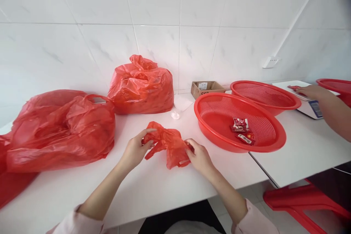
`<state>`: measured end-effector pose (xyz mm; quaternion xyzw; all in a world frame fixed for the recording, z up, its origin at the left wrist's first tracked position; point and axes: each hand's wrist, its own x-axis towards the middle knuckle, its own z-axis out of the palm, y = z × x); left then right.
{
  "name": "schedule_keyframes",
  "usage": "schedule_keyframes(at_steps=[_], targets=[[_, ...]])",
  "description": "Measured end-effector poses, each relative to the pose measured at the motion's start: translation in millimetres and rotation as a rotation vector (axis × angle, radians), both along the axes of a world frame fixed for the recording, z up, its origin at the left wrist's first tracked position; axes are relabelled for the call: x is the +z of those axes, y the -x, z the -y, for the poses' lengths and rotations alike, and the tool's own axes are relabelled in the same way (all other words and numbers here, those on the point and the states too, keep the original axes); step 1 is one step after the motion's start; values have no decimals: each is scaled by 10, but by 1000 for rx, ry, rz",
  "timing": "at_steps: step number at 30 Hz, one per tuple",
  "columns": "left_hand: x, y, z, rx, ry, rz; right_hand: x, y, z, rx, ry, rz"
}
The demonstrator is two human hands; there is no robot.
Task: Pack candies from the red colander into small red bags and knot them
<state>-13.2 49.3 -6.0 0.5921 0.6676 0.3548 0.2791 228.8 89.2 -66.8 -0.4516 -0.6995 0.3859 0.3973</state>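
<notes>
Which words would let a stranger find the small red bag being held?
On the white table, left of the nearer red basket, the left hand and right hand hold it. Unlike the bulging bags behind, this small bag is crumpled, limp.

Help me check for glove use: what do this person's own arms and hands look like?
The left hand and right hand are bare: no gloves, rings or watch show. Forearms are uncovered; a pale pink left sleeve and right sleeve start near the elbows.

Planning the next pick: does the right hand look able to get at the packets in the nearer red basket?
Probably yes: the packets lie uncovered in the open basket beside the right hand, nothing between them, though that hand is gripping the small red bag.
</notes>
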Motion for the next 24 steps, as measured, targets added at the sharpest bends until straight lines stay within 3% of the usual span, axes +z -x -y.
schedule_keyframes(at_steps=[3, 7, 10, 12, 15, 16, 19, 21, 24], targets=[[27, 250, 193, 75, 0, 101, 77, -132, -38, 15, 142, -167], [-61, 717, 321, 233, -39, 257, 239, -287, 30, -63, 509, -678], [-76, 914, 367, 411, -66, 335, 310, -315, 91, -24, 574, -795], [-6, 798, 442, 511, -151, 301, 360, -280, 132, -25, 528, -759], [135, 198, 630, 525, -460, 44, 480, -158, 209, -54, 399, -653], [157, -61, 685, 419, -560, -77, 530, -108, 242, -51, 371, -611], [73, -665, 712, 50, -546, -407, 677, 5, 365, -2, 352, -494], [-67, -737, 615, 50, -464, -510, 747, -6, 446, 36, 336, -414], [-209, -384, 458, 143, -303, -541, 787, -187, 517, 74, 277, -266]])
